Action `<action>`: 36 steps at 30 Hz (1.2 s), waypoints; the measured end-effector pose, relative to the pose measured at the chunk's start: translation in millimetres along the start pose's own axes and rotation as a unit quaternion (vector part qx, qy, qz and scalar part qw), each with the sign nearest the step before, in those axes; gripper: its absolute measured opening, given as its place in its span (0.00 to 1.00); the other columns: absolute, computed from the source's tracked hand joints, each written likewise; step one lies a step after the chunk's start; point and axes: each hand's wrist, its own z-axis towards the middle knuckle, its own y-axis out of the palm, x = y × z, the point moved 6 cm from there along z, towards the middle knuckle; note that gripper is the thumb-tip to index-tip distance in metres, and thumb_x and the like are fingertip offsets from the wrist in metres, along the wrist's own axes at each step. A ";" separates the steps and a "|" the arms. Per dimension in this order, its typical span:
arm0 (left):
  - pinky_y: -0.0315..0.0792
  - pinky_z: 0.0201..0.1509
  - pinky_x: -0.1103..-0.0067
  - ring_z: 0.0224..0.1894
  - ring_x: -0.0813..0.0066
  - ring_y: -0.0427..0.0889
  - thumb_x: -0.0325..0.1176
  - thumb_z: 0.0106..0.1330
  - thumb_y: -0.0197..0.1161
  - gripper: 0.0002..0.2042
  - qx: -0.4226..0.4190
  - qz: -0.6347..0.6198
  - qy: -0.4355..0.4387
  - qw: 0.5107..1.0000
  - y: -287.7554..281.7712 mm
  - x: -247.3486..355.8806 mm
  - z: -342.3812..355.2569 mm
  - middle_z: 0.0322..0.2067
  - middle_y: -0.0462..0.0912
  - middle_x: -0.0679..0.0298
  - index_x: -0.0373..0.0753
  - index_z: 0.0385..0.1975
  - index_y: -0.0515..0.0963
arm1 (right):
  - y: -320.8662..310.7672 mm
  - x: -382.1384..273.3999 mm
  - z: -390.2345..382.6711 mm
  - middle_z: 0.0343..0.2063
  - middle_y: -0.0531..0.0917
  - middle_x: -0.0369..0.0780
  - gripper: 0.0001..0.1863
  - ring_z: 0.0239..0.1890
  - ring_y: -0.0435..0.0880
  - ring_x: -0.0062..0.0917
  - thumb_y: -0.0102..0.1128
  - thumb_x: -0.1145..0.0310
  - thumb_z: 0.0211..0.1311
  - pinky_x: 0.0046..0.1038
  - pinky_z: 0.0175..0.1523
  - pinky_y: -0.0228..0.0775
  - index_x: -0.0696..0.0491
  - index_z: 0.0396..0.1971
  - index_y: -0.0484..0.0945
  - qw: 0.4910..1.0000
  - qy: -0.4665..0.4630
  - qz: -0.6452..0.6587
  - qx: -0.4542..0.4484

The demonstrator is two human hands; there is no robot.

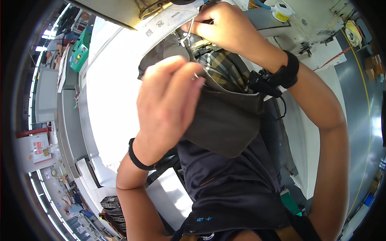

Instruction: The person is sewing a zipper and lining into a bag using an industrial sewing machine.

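Note:
A dark brown sewn piece (225, 124) with a metal zipper (225, 90) and a plaid lining (221, 66) lies under the head of a sewing machine (169, 20) and hangs over its near edge. Above the piece is my left hand (165, 100), slightly blurred, thumb and fingers pinched together. A small shiny bit shows at its fingertips, too small to name. At the machine's needle area, my right hand (221, 24) has its fingers bent and closed beside a thin metal lever (189, 32). Its fingertips are partly hidden, and what they hold cannot be made out.
White work surface (112, 96) spreads to the left. A white spool-like container with a yellow label (281, 13) stands at the back right. Beyond the left table is a green machine box (81, 50). Plaid fabric (112, 209) lies at the lower left.

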 end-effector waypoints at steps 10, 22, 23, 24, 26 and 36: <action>0.75 0.47 0.72 0.41 0.63 0.78 0.23 0.55 0.63 0.16 -0.323 0.049 0.079 0.942 13.8 20.0 20.2 0.43 0.81 0.62 0.34 0.45 0.80 | 15.3 15.8 5.7 0.33 0.90 0.36 0.13 0.37 0.86 0.20 0.69 0.63 0.69 0.25 0.46 0.75 0.58 0.42 0.88 0.989 0.126 0.040 -0.065; 0.70 0.43 0.76 0.37 0.67 0.81 0.27 0.59 0.62 0.07 -0.283 -0.026 0.167 0.944 34.8 30.8 18.3 0.31 0.77 0.62 0.35 0.36 0.77 | 1.8 0.8 4.5 0.26 0.85 0.50 0.10 0.29 0.85 0.43 0.67 0.68 0.60 0.37 0.36 0.75 0.60 0.31 0.85 1.000 -0.013 -0.003 -0.028; 0.70 0.42 0.77 0.35 0.68 0.81 0.28 0.59 0.62 0.06 -0.265 -0.039 0.176 0.947 33.9 30.9 18.7 0.29 0.78 0.63 0.35 0.35 0.78 | 1.2 0.0 4.5 0.26 0.85 0.50 0.10 0.29 0.86 0.42 0.67 0.68 0.60 0.36 0.37 0.75 0.60 0.31 0.85 1.000 -0.020 0.005 -0.021; 0.70 0.43 0.76 0.37 0.67 0.81 0.27 0.59 0.62 0.07 -0.277 -0.046 0.169 0.945 35.9 29.7 17.4 0.31 0.78 0.62 0.35 0.37 0.77 | 0.8 -0.8 4.2 0.26 0.85 0.50 0.10 0.30 0.86 0.42 0.67 0.68 0.59 0.36 0.37 0.75 0.60 0.31 0.85 1.000 -0.026 0.013 -0.013; 0.71 0.46 0.73 0.40 0.63 0.81 0.25 0.58 0.60 0.11 -0.290 -0.073 0.149 0.943 38.4 27.3 15.7 0.35 0.78 0.60 0.35 0.41 0.76 | 0.7 -1.4 3.9 0.26 0.85 0.50 0.10 0.30 0.86 0.42 0.67 0.68 0.58 0.36 0.37 0.76 0.61 0.31 0.85 0.999 -0.032 0.018 -0.009; 0.77 0.50 0.66 0.42 0.55 0.82 0.21 0.57 0.59 0.11 -0.305 -0.130 0.129 0.934 58.7 14.7 12.8 0.35 0.80 0.55 0.32 0.41 0.77 | 3.9 0.6 2.8 0.27 0.87 0.49 0.10 0.30 0.87 0.39 0.69 0.68 0.58 0.35 0.37 0.76 0.61 0.31 0.86 0.999 -0.034 0.002 -0.015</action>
